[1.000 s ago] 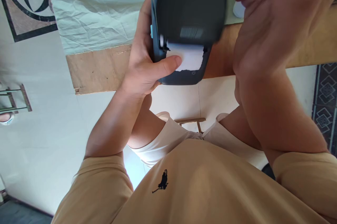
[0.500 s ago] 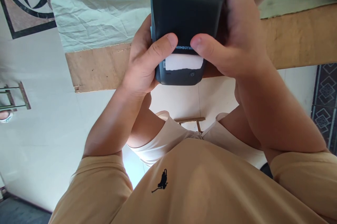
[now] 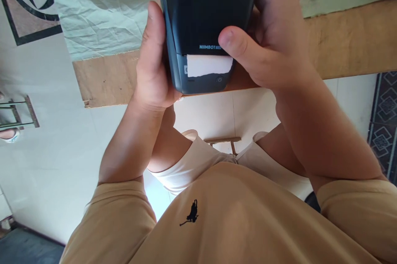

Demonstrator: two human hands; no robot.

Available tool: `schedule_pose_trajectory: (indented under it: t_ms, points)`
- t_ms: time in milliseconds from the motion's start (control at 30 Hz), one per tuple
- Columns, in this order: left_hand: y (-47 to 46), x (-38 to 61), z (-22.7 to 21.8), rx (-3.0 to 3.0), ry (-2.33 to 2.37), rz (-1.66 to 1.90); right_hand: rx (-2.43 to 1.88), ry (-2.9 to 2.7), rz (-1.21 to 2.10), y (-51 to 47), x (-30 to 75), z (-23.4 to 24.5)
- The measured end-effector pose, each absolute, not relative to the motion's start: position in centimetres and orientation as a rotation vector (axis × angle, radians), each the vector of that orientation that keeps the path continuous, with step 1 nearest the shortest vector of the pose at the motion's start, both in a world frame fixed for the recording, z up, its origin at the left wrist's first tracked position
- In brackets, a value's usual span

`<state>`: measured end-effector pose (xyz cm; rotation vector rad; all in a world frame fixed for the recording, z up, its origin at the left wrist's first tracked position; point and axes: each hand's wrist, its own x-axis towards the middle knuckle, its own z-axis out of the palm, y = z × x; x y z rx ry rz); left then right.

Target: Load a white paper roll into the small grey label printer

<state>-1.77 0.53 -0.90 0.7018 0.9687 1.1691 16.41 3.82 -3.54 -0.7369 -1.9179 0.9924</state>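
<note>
Printer, one: dark navy, rounded-corner matte plastic label printer [image 3: 207,16], lettered NIIMBOT, held above the near edge of the bare wooden tabletop [image 3: 350,45]. Paper, one strip: white, smooth, ragged lower edge, white label strip [image 3: 209,65] showing at the printer's slot. Hands, two: left hand [image 3: 151,61] clasped along the printer's left side; right hand [image 3: 273,36] wrapped round its right side, thumb pressed on the front by the lettering. Cloth, one: pale crumpled sheet [image 3: 105,12] over the tabletop's far left part
</note>
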Motion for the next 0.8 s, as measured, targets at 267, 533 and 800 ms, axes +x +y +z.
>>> schedule_pose_trajectory:
  t_ms: [267, 533, 800]
  points:
    - [0.8, -1.7, -2.1, 0.718, 0.937, 1.180, -0.635, -2.070, 0.562, 4.0, 16.5, -3.7]
    - [0.1, -2.8, -2.0, 0.761, 0.731, 1.189, -0.880, -2.096, 0.727, 2.9, 16.3, -2.5]
    - [0.2, -2.8, -1.4, 0.766, 0.750, 1.138, -0.921, -2.148, 1.096, 3.4, 15.6, -3.0]
